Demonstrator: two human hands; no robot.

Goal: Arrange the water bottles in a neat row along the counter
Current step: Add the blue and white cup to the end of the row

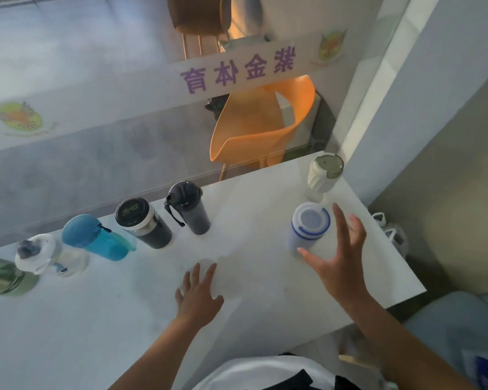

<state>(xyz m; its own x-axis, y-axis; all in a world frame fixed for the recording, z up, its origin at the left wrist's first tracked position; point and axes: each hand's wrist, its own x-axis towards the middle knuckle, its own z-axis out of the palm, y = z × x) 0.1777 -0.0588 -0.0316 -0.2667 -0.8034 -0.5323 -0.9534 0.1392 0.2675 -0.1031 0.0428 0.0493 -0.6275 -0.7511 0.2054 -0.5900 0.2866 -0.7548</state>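
Note:
Several bottles stand in a line along the far edge of the white counter: a green one at the left edge, a clear one with a white lid, a blue one, a black tumbler and a dark bottle with a strap. Apart at the right stand a white bottle with a blue ring and a cream bottle behind it. My right hand is open, fingers spread just beside the white-blue bottle, not gripping it. My left hand rests flat on the counter.
A glass partition with purple lettering runs behind the counter; an orange chair stands beyond it. The counter ends at the right near a grey wall. Plastic bags lie on the floor right of the counter.

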